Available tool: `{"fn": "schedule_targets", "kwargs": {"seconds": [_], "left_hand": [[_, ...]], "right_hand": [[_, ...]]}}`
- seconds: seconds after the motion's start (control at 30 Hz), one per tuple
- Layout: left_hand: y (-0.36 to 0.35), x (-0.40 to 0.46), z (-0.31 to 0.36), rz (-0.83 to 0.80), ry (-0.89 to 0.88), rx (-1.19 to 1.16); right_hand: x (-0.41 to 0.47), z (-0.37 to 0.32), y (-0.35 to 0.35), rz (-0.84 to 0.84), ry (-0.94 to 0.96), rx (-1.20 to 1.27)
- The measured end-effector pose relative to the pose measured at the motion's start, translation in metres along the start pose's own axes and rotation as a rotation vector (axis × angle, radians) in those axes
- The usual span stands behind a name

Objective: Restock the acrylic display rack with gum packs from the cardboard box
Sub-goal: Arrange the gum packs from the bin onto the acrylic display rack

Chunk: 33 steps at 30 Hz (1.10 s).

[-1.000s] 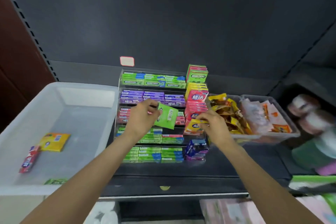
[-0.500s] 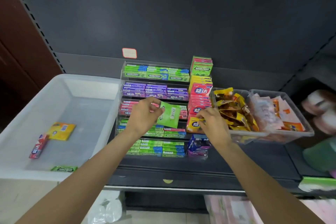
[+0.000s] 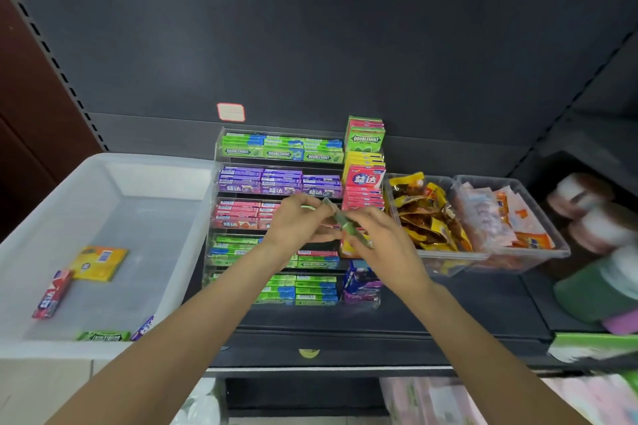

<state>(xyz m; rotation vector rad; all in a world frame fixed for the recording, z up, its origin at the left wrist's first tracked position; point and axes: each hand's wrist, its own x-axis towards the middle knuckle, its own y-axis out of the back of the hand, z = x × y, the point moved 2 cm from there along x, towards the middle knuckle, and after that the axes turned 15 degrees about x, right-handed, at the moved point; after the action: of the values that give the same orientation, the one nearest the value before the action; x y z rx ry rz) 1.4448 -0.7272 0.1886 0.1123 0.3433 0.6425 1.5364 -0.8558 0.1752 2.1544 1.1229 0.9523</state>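
Dark shelf: both hands [image 3: 340, 229] pinch blurred green pack [image 3: 348, 224] (edge-on), hiding rack [image 3: 221, 148] middle tiers.

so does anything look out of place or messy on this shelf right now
Mostly tidy. The clear acrylic display rack has neat rows. Oddities: loose packs lie scattered at angles in the translucent white plastic bin, a flat yellow pack and a red stick pack, not racked.

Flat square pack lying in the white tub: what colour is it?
Yellow-orange flat pack, seen in the head view.
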Motion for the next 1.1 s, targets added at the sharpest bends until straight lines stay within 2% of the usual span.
{"fn": "schedule_targets", "kwargs": {"seconds": [0.07, 0.13, 0.2, 0.3, 0.43, 0.53, 0.7, 0.9, 1.1], "left_hand": [[-0.003, 0.002, -0.001, 0.008, -0.067, 0.156], [-0.004, 0.005, -0.005, 0.047, -0.215, 0.412], [-0.008, 0.006, -0.007, 0.028, -0.322, 0.539], [-0.016, 0.008, -0.009, -0.003, -0.358, 0.571], [-0.026, 0.013, -0.017, 0.058, -0.378, 0.641], [-0.034, 0.018, -0.025, 0.100, -0.361, 0.699], [-0.039, 0.023, -0.037, 0.107, -0.219, 0.538], [-0.042, 0.029, -0.039, 0.052, 0.049, 0.291], [-0.047, 0.031, -0.039, 0.044, 0.068, 0.313]], "right_hand": [[0.001, 0.011, 0.012, 0.088, -0.115, 0.123], [-0.001, 0.021, 0.021, 0.079, -0.232, 0.295], [-0.004, 0.028, 0.026, 0.043, -0.268, 0.383], [-0.006, 0.039, 0.026, 0.043, -0.304, 0.355], [-0.005, 0.049, 0.023, 0.130, -0.314, 0.248], [-0.006, 0.053, 0.019, 0.104, -0.336, 0.197], [-0.006, 0.057, 0.011, 0.122, -0.352, 0.109], [-0.008, 0.059, 0.002, 0.086, -0.376, -0.005], [-0.006, 0.058, -0.001, 0.010, -0.374, -0.100]]}}
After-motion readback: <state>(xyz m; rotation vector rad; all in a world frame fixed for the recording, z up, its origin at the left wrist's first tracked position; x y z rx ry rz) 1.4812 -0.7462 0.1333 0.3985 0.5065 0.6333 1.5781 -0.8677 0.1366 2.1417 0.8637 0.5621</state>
